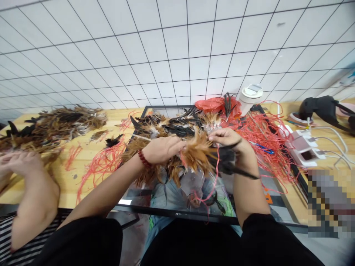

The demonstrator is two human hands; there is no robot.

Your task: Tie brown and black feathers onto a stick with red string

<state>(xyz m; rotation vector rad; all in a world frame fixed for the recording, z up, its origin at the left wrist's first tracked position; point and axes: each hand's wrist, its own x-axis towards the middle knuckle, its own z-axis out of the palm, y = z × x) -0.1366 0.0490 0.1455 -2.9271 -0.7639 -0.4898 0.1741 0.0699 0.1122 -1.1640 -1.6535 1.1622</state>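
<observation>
Brown and black feathers form a bushy bundle between my two hands, above the dark glass-topped board. My left hand, with a red bead bracelet at the wrist, is closed on the bundle's left side. A thin pale stick juts out to the left of that hand. The fingers of my right hand pinch a pink plastic string at the bundle's upper right; its tail hangs down in front. Long black feathers stick out below the right hand, toward the forearm.
Loose feathers lie behind my hands. Tangled pink strings spread at right, near a red bag, a white lidded cup and a white power strip. A co-worker's hands rest at left by another feather pile.
</observation>
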